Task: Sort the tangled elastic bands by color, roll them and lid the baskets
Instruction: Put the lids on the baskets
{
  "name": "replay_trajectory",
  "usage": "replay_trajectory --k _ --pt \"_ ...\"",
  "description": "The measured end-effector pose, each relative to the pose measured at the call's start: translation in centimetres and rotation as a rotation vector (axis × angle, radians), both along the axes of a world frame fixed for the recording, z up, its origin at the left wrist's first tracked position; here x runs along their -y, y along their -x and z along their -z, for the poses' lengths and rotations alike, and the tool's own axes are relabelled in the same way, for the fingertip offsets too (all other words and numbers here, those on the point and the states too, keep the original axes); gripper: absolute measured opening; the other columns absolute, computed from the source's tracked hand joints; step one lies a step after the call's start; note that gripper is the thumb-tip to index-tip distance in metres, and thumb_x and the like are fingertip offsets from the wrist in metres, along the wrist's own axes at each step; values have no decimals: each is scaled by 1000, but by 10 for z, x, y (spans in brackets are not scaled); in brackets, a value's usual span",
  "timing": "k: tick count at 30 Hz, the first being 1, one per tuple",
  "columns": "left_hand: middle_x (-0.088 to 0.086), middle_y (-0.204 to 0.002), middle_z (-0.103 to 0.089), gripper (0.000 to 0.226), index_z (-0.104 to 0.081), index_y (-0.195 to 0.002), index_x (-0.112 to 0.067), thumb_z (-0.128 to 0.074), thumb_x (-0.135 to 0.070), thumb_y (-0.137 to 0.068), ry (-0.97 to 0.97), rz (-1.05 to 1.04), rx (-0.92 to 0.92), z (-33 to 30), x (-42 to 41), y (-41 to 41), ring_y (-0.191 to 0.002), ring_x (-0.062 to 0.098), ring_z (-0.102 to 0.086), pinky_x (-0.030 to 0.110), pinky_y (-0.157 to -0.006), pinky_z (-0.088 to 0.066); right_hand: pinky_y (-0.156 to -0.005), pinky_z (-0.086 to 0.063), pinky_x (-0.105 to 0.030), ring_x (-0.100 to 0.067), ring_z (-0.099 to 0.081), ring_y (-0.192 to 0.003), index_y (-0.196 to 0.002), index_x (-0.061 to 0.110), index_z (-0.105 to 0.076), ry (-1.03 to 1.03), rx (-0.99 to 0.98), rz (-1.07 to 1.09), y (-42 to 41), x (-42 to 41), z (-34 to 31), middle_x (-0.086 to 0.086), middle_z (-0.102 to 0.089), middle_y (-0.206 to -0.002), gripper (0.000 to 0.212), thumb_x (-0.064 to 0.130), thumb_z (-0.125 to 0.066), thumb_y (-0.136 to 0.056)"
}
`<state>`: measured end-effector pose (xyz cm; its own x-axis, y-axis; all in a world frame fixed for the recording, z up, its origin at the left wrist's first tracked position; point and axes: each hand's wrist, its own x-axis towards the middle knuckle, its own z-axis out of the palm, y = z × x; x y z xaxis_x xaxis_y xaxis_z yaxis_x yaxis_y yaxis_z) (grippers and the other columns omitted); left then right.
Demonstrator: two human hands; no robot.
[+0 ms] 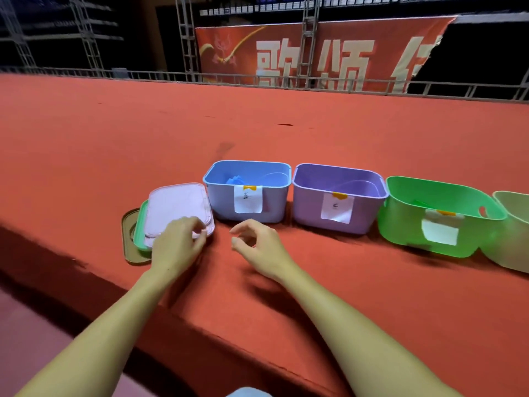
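Note:
A row of open baskets stands on the red surface: a blue basket (247, 193) with a blue band (235, 179) inside, a purple basket (337, 199), a green basket (435, 216) and a beige basket (512, 233) cut off at the right edge. Left of the blue basket lies a stack of lids: a pink lid (177, 209) on top, a green lid (140, 229) under it, a tan lid (128, 239) at the bottom. My left hand (179, 239) pinches the pink lid's near edge. My right hand (257, 243) hovers beside it, fingers loosely curled, holding nothing.
The red-covered platform (257, 124) stretches far behind the baskets. Its front edge (200, 330) runs diagonally under my forearms, with a lower floor at the left. A metal railing (286, 81) and a red banner (315, 53) stand at the back.

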<state>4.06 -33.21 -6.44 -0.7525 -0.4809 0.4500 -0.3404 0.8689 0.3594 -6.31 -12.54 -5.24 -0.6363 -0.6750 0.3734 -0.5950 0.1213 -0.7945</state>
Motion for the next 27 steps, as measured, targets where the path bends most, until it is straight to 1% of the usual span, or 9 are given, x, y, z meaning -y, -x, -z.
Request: replay_trajectory --k 3,5,9,11,13,16,21,24,27 --pt "4 -104 -68 26 -65 -113 -22 -69 -41 -95 43 -129 106 0 29 14 -103 34 -66 47 -76 -54 -91 -58 -44 -10 -74 -84 -102 31 -70 -9 26 -20 -2 24 7 8 -78 -87 16 31 -69 -87" --pt "9 -107 -66 31 -64 -114 -18 -67 -44 -98 79 -169 188 -3 37 23 -104 37 -65 45 -75 -51 -91 -58 -45 -12 -74 -85 -102 31 -70 -11 36 -19 0 31 11 7 -78 -87 16 34 -69 -87" --pt "13 -102 -58 20 -61 -104 -11 -65 -31 -102 303 -108 276 -1 48 34 -97 39 -61 43 -62 -38 -91 -58 -45 -13 -75 -86 -104 29 -70 -19 65 -22 4 31 18 5 -79 -87 15 32 -69 -90" --pt "14 -90 -56 20 -58 -92 -8 -75 -17 -94 452 -56 325 -1 51 36 -84 38 -59 41 -55 -31 -92 -59 -46 -15 -76 -87 -105 27 -70 -11 86 -18 6 26 20 4 -79 -87 14 30 -69 -91" --pt "15 -76 -54 31 -55 -80 -8 -86 -7 -78 569 -53 366 -1 52 34 -70 36 -57 38 -52 -29 -93 -59 -47 -15 -77 -88 -106 25 -70 -9 102 -9 8 21 20 4 -79 -86 14 27 -69 -92" --pt "14 -73 -52 33 -52 -77 -10 -84 -1 -72 661 -62 344 -4 42 29 -63 33 -54 38 -53 -27 -94 -59 -51 -15 -77 -89 -106 25 -70 -1 129 11 10 13 18 3 -79 -86 15 27 -69 -91" --pt "4 -51 -31 53 -35 -76 -16 -82 5 -62 492 -46 211 -20 18 15 -39 31 -46 26 -48 -12 -93 -59 -54 -17 -78 -89 -107 25 -70 11 143 5 5 4 9 3 -79 -88 16 29 -68 -91" --pt "5 -43 -41 46 -49 -75 -11 -87 5 -55 524 -123 162 -38 -1 0 -33 26 -46 20 -49 -14 -94 -59 -51 -17 -78 -91 -107 26 -70 17 136 0 1 0 2 4 -79 -91 18 32 -69 -90" --pt "2 -43 -42 38 -53 -74 -15 -86 1 -65 624 -249 49 -63 -25 -17 -33 22 -34 21 -49 -12 -95 -59 -46 -13 -77 -95 -108 29 -71 19 116 2 1 -5 -6 9 -78 -99 19 34 -69 -90"
